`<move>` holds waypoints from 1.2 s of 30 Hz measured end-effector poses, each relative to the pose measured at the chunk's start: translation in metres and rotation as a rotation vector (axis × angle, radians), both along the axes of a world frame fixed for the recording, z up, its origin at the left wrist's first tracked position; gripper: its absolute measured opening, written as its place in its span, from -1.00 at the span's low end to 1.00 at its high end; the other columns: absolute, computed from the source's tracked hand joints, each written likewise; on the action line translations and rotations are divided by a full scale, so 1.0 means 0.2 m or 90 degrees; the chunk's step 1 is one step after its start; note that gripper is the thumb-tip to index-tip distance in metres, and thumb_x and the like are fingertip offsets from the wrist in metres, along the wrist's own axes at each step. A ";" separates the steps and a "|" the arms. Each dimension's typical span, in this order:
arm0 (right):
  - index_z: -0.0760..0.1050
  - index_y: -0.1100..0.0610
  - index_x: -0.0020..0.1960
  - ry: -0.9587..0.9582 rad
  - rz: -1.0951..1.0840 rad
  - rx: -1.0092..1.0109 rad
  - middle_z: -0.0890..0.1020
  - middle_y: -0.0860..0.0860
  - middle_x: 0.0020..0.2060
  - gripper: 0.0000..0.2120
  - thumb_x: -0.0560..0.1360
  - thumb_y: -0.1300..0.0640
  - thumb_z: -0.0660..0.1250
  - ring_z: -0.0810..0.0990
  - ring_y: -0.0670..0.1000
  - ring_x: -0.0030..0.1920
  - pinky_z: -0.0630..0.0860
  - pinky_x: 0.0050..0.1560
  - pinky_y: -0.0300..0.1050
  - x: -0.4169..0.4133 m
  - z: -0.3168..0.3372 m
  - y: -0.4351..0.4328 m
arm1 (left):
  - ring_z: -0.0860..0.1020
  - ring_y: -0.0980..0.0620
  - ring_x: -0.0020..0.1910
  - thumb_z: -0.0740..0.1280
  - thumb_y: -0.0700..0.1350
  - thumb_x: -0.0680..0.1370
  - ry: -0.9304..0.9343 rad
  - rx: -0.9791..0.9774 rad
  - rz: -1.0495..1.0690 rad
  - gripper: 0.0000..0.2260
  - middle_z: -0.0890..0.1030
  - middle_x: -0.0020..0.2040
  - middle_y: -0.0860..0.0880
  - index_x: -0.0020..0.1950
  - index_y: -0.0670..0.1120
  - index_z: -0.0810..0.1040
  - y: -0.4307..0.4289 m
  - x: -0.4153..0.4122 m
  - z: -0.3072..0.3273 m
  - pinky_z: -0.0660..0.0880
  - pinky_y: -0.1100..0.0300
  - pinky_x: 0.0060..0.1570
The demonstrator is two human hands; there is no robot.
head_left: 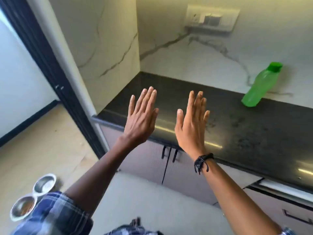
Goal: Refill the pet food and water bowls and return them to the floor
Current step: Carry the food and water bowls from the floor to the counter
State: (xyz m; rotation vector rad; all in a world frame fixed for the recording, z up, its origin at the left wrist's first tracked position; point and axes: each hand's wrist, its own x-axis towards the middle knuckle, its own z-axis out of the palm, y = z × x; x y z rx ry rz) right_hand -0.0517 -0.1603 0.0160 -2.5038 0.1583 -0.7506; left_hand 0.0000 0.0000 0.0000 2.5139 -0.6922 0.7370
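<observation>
I see both arms stretched forward above the counter (237, 116) edge. The left hand (142, 116) and right hand (191, 124) are raised side by side, backs toward me, fingers straight, holding nothing. The bowls (44, 184) sit touching on the floor, lower left. A green bottle (260, 85) stands on the counter.

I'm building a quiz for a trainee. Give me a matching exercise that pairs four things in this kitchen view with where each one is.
Things:
1. green bottle
2. steel bowls
3. black wristband
4. switch panel

Places:
A. on the wall
B. on the floor, lower left
C. standing on the dark countertop
D. just below the right hand

Pairs: 1-C, 2-B, 3-D, 4-A
</observation>
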 end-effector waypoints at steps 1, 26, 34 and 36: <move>-0.12 0.12 0.61 0.013 0.015 0.006 -0.10 0.13 0.60 -0.43 0.68 0.05 0.02 -0.13 0.13 0.59 -0.08 0.53 0.27 0.00 -0.05 0.04 | 0.00 -0.03 0.60 0.01 -0.02 0.68 0.027 0.004 0.026 -0.51 0.11 0.61 -0.10 0.60 -0.13 0.07 0.04 -0.02 -0.05 -0.05 -0.18 0.53; -0.16 0.08 0.61 0.383 0.677 -0.101 -0.10 0.01 0.60 -0.41 0.69 0.07 0.05 -0.12 0.00 0.59 -0.09 0.57 0.02 0.14 -0.95 1.93 | -0.04 0.01 0.60 0.08 0.08 0.67 0.427 -0.087 0.581 -0.42 0.04 0.62 -0.05 0.61 -0.10 -0.03 2.01 -0.68 -0.94 -0.13 -0.02 0.55; -0.22 0.05 0.59 0.477 0.796 -0.119 -0.19 -0.09 0.55 -0.38 0.68 0.03 0.07 -0.15 -0.06 0.58 -0.19 0.54 -0.18 0.34 -1.10 2.73 | -0.01 -0.04 0.59 0.01 0.08 0.68 0.548 -0.248 0.701 -0.45 0.04 0.62 -0.07 0.61 -0.07 -0.07 2.79 -0.77 -1.10 -0.08 -0.02 0.53; -0.22 0.05 0.59 0.491 0.814 -0.122 -0.19 -0.09 0.55 -0.38 0.68 0.02 0.06 -0.19 -0.13 0.55 -0.21 0.51 -0.23 0.41 -1.14 2.89 | 0.00 -0.04 0.59 0.01 0.09 0.68 0.564 -0.288 0.726 -0.44 0.04 0.62 -0.07 0.61 -0.08 -0.07 2.94 -0.76 -1.14 -0.07 -0.01 0.53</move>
